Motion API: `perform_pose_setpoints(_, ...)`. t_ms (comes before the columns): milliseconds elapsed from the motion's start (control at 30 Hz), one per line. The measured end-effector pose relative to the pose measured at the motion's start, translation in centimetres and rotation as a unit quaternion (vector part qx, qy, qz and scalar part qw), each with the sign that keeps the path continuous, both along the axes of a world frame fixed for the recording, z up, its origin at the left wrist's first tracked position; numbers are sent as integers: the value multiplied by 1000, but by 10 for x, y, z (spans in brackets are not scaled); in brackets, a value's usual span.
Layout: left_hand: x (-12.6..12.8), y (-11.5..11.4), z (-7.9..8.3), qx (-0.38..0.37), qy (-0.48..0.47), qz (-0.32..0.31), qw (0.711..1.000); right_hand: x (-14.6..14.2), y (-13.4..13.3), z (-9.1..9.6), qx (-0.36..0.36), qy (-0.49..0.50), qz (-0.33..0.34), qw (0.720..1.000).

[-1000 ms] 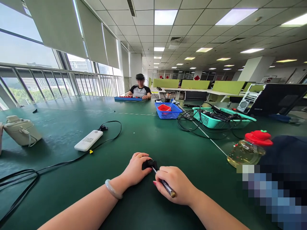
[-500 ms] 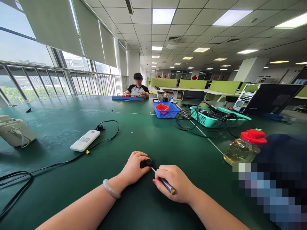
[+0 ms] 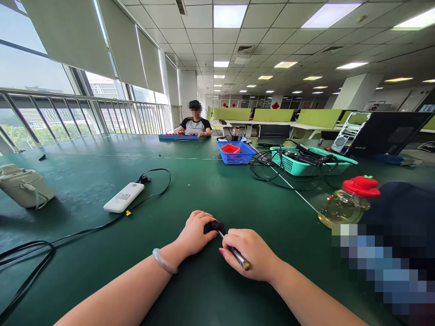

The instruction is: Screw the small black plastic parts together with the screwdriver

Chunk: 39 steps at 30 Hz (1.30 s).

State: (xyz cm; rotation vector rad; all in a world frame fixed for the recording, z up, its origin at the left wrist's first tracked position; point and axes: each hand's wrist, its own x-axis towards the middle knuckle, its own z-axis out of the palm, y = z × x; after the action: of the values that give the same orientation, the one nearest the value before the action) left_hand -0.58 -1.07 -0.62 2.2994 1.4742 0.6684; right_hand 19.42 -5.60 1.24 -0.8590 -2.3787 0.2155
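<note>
On the green tabletop, my left hand (image 3: 197,232) is closed around a small black object (image 3: 216,225), whose kind I cannot make out; the fingers cover its left part. My right hand (image 3: 253,256) grips a screwdriver (image 3: 239,258) with a dark handle and a brassy end cap. Its thin metal shaft slants up and left, and the tip meets the black object or lies right beside it. A pale bangle (image 3: 164,262) circles my left wrist.
A white power bank (image 3: 124,198) with a black cable lies left. Right stands a red-lidded jar (image 3: 346,206) of yellowish liquid. Farther back are a blue basket (image 3: 237,158), a teal basket (image 3: 295,168) of tangled cables, and a seated person (image 3: 195,121) behind a blue tray.
The whole view has shifted slightly. Both hands keep their grip on the black object and the screwdriver, with hardly any movement between them.
</note>
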Motion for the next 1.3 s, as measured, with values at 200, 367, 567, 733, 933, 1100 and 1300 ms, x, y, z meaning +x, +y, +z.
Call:
perform_pose_setpoints(200,0,-2,-4,9,17,-2,1000,-9,-7,-5,7,-63,2,998)
perform_pose_setpoints(367,0,-2,-6,6,25,3,1000,-4,-3,-3,-25,5,-8,1000)
perform_pose_setpoints(567,-1,-1,-7,21,13,-8,1000,6,4,3,-95,91,-27,991)
perform_pose_setpoints(733,-2,0,-11,23,7,-9,1000,6,3,3,-90,84,-14,992)
perform_pose_setpoints(933,-3,3,-11,22,1,-9,1000,7,2,2,-89,96,-28,991)
perform_pose_setpoints(1100,-3,3,-9,15,7,-13,1000,7,2,2,-78,99,-27,992)
perform_pose_setpoints(1300,-2,1,-9,12,11,-11,1000,6,1,4,-73,102,-27,992)
